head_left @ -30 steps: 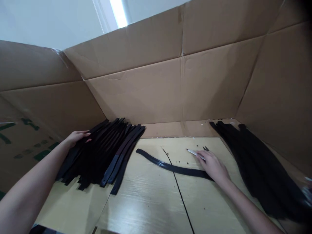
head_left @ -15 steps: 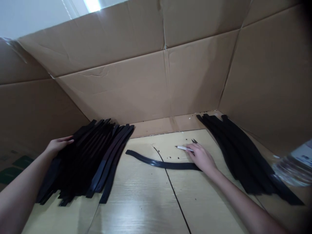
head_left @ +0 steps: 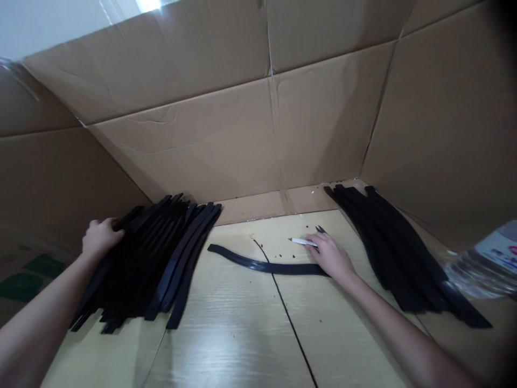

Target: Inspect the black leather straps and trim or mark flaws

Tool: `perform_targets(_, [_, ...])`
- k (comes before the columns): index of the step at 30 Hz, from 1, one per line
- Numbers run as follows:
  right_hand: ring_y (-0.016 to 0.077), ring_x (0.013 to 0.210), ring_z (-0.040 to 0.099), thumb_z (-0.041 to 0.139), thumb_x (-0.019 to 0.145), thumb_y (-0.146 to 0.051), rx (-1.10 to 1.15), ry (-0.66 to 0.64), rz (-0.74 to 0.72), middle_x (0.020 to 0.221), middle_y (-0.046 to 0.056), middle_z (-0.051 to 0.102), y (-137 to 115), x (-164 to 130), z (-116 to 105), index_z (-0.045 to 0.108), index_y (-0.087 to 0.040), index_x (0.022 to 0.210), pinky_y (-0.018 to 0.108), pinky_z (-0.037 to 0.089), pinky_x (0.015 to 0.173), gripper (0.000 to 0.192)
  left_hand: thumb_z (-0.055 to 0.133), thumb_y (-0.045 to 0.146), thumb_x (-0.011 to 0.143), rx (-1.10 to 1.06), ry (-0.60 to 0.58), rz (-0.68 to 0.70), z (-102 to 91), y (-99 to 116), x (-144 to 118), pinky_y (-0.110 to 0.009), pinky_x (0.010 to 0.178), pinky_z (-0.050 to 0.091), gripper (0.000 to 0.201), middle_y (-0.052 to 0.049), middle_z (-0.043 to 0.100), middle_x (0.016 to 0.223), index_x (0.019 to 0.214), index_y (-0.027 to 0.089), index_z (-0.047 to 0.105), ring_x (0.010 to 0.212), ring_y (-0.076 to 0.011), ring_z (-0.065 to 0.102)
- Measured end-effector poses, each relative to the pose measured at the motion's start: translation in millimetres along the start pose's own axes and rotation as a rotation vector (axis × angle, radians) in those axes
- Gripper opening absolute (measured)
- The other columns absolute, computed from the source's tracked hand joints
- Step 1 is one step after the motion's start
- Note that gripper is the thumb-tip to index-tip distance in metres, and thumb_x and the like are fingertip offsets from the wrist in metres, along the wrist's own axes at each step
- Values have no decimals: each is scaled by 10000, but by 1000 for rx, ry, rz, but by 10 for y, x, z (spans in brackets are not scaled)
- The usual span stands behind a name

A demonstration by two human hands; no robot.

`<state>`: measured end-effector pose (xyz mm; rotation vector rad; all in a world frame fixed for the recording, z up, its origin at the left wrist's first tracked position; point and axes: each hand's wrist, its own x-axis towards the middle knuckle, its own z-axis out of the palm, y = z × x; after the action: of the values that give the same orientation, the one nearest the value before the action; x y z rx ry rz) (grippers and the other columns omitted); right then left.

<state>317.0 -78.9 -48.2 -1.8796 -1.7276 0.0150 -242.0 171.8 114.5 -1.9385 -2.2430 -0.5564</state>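
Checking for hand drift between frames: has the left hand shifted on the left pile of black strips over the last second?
Yes. The left hand has slid back along the left pile of black strips, away from its far tips, fingers now curled over its outer edge.

No legible text anywhere, dark green printed marks on the brown cardboard wall [head_left: 24, 269] at near left too blurred to read, white label on the clear plastic bag [head_left: 490, 258] at far right unreadable

On the table [head_left: 242, 334] before me, a single strip [head_left: 258, 264] lies across at twelve o'clock, my right hand [head_left: 332, 254] resting on its end at one o'clock with a knife [head_left: 304, 242] just beyond my fingers. My left hand [head_left: 99, 235] rests on the pile of strips [head_left: 153, 258] at ten o'clock. A second pile [head_left: 399, 253] lies at two o'clock, with cardboard walls [head_left: 226, 140] behind and beside everything.
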Motion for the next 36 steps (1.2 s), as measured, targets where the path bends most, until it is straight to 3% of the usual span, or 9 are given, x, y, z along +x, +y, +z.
perform_targets(2, [229, 976, 602, 497, 931, -180, -7, -1, 1, 1007, 64, 686, 7, 0, 8, 672, -207, 1022, 317, 465, 806, 199, 625, 245, 758, 119, 37, 147, -13, 149, -87, -573, 928, 406, 458, -213, 491, 1271, 1188, 99, 568, 1128, -411, 497])
perform_targets(5, [235, 977, 600, 505, 923, -174, -19, -3, 4, 1018, 69, 684, 16, 0, 14, 673, -202, 1008, 319, 458, 781, 191, 532, 217, 828, 221, 36, 405, 13, 457, -213, -533, 982, 375, 418, -198, 450, 1339, 1232, 107, 545, 1189, -381, 460])
perform_targets(12, [229, 967, 596, 509, 914, -147, -39, -12, 5, 1015, 74, 680, 16, 0, 9, 675, -200, 1004, 305, 436, 770, 197, 502, 183, 818, 293, -133, 932, 359, 1279, -684, -421, 937, 419, 362, -159, 523, 1274, 1154, 169, 636, 1124, -324, 539])
perform_targets(16, [223, 957, 593, 518, 909, -141, -50, -5, 12, 1004, 66, 675, 19, -2, 25, 670, -206, 974, 292, 428, 754, 177, 528, 167, 808, 277, -265, 1153, 578, 1570, -1069, -393, 898, 427, 380, -124, 609, 1150, 1174, 201, 625, 1061, -284, 583])
perform_targets(21, [213, 964, 594, 521, 910, -136, -42, 4, 6, 1019, 65, 669, 12, -1, 27, 669, -203, 993, 288, 429, 783, 183, 604, 181, 764, 255, -363, 1287, 722, 1717, -1367, -356, 845, 449, 439, -108, 636, 1117, 1202, 197, 595, 1020, -264, 614])
perform_targets(26, [223, 957, 585, 544, 903, -144, -45, 7, 13, 1014, 72, 669, 9, 5, 16, 677, -203, 978, 297, 427, 775, 164, 569, 179, 819, 212, -362, 1338, 690, 1886, -1655, -347, 849, 454, 402, -114, 637, 1091, 1220, 179, 565, 1027, -250, 616])
perform_targets(31, [227, 949, 578, 537, 911, -159, -58, -7, 19, 1015, 76, 669, -3, 7, -18, 683, -205, 974, 301, 425, 769, 165, 443, 230, 939, 151, -366, 1434, 599, 2140, -2267, -357, 844, 461, 256, -105, 648, 1004, 1127, 177, 608, 934, -227, 622])
perform_targets(36, [227, 944, 578, 517, 922, -167, -73, -15, 14, 1018, 82, 657, 5, 2, -18, 683, -206, 980, 300, 423, 766, 180, 459, 209, 930, 25, -317, 1511, 626, 2287, -2844, -359, 786, 471, 257, -89, 654, 952, 1135, 178, 610, 857, -224, 614])
